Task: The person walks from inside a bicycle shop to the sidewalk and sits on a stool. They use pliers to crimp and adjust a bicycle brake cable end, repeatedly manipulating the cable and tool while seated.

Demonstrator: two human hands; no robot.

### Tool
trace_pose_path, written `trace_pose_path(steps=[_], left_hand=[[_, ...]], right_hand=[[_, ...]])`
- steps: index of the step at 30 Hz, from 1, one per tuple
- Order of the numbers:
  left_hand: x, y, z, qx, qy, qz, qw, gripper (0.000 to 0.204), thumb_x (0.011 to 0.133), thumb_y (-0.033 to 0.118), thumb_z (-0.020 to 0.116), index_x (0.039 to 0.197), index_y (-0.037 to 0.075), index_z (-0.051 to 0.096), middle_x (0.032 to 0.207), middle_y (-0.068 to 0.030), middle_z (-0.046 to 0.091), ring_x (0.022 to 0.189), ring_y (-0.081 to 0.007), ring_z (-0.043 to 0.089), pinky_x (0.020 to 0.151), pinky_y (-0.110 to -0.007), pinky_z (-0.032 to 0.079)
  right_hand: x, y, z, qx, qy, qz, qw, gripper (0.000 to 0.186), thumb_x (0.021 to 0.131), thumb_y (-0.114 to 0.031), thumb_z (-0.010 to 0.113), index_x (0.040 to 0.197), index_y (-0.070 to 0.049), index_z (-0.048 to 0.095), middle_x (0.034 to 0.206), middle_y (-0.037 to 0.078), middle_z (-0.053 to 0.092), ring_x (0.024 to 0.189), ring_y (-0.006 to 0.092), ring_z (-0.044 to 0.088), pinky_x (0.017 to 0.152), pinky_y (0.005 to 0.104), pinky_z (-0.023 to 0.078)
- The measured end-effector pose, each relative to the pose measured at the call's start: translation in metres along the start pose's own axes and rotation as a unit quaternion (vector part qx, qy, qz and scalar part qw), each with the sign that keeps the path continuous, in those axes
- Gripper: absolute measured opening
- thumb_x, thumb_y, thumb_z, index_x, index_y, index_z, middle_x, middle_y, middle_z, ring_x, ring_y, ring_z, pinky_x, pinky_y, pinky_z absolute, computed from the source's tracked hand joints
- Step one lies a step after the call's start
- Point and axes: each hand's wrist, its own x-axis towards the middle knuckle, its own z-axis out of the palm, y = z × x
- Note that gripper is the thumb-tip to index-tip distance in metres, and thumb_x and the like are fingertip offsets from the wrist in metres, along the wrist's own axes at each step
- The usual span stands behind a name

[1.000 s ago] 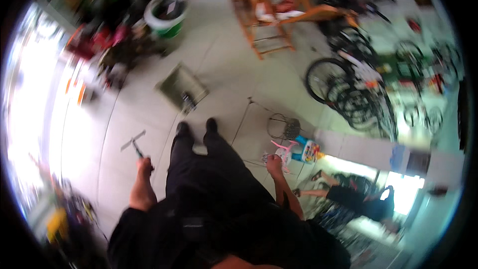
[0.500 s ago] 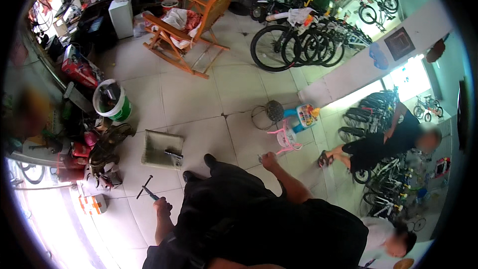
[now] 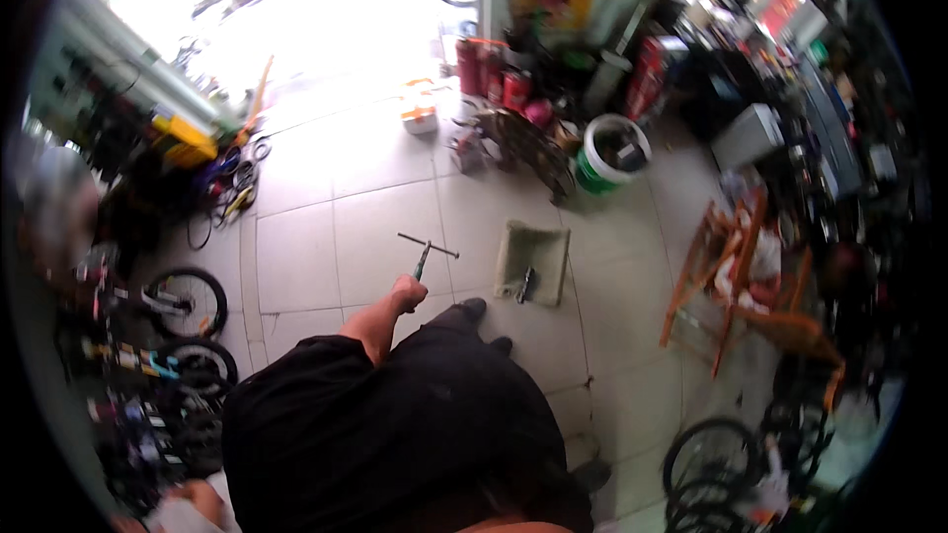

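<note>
Left fingers (image 3: 412, 296) wrapped around a T-shaped tool (image 3: 423, 262), forearm (image 3: 371, 327) slanting forward and rightward

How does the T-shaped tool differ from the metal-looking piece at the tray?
The T-shaped tool is held in the left hand; the metal-looking piece lies unheld at the tray. The T-shaped tool has a long, thin crossbar; the metal-looking piece shows none.
</note>
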Motion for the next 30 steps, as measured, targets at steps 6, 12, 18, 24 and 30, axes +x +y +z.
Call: trace_pose_path(steps=[6, 12, 18, 24, 30], left_hand=[[-0.045, -0.080, 0.046, -0.307, 0.078, -0.122, 0.941, 0.023, 0.090, 0.010, 0.059, 0.096, -0.011, 0.067, 0.087, -0.0228, 0.070, 0.075, -0.0321, 0.072, 0.063, -0.047, 0.061], [-0.075, -0.155, 0.112, -0.474, 0.077, -0.210, 0.852, 0.017, 0.091, 0.009, 0.059, 0.092, -0.007, 0.062, 0.076, -0.0166, 0.061, 0.061, -0.0250, 0.059, 0.052, -0.045, 0.051], [-0.083, -0.199, 0.175, -0.567, 0.083, -0.273, 0.773, 0.021, 0.085, 0.012, 0.072, 0.087, -0.006, 0.061, 0.072, -0.0147, 0.060, 0.059, -0.0243, 0.060, 0.050, -0.044, 0.051], [-0.103, -0.202, 0.201, -0.631, 0.059, -0.320, 0.705, 0.030, 0.088, 0.004, 0.056, 0.112, -0.011, 0.062, 0.077, -0.0172, 0.063, 0.061, -0.0222, 0.061, 0.053, -0.044, 0.050], [-0.061, -0.255, 0.286, -0.624, 0.065, -0.301, 0.718, 0.025, 0.092, 0.010, 0.057, 0.109, -0.007, 0.066, 0.070, -0.0155, 0.061, 0.053, -0.0253, 0.058, 0.049, -0.045, 0.050]], right_hand=[[0.122, -0.038, -0.103, 0.087, 0.012, -0.078, 0.993, 0.036, 0.098, -0.022, 0.050, 0.094, 0.011, 0.065, 0.083, 0.024, 0.070, 0.064, 0.0367, 0.067, 0.052, 0.0483, 0.051], [0.154, -0.151, -0.206, 0.184, 0.056, 0.034, 0.981, 0.034, 0.091, -0.022, 0.057, 0.093, 0.009, 0.069, 0.092, 0.027, 0.072, 0.075, 0.0393, 0.069, 0.065, 0.0506, 0.051], [0.323, -0.179, -0.220, -0.627, 0.041, -0.458, 0.629, 0.028, 0.095, -0.028, 0.062, 0.103, -0.004, 0.074, 0.096, 0.019, 0.074, 0.083, 0.0331, 0.073, 0.065, 0.0472, 0.055], [0.270, -0.332, -0.214, -0.566, 0.074, -0.425, 0.703, 0.018, 0.089, -0.029, 0.069, 0.093, -0.016, 0.080, 0.101, 0.009, 0.077, 0.092, 0.0279, 0.075, 0.074, 0.0408, 0.057], [0.266, -0.425, -0.177, -0.501, 0.145, -0.567, 0.637, 0.020, 0.085, -0.028, 0.069, 0.080, -0.010, 0.075, 0.083, 0.011, 0.069, 0.077, 0.0283, 0.070, 0.065, 0.0449, 0.052]])
